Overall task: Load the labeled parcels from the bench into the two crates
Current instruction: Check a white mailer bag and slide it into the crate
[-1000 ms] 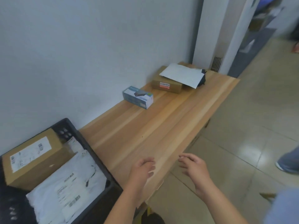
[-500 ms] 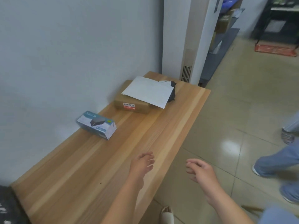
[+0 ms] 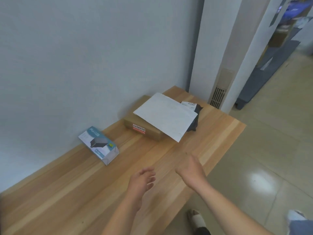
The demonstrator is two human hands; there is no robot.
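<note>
Both hands have come further in over the bench since half a second ago, the right one now above the wood rather than out past the front edge, and the parcels sit larger in view.

Largest is the wooden bench, its back edge against a pale wall and its far end beside a white pillar with a vent grille. At the far back corner lies a brown cardboard box with a red-and-white sticker on its near side. A white mailer rests on top of it, overhanging the box toward the front edge, and it partly covers a dark bag with a printed label — so the mailer stands in the way of both. Along the back edge, well apart from that pile, lies a small blue-and-white product box, angled to the wall.

The left hand hovers above the middle of the bench, fingers loosely curled, holding nothing. The right hand hovers near the front edge, palm turned inward, fingers spread — also empty. Neither touches a parcel; bare wood lies between them and the pile.

Tiled floor runs beyond the front edge, with a shoe below. No crate is in view.
</note>
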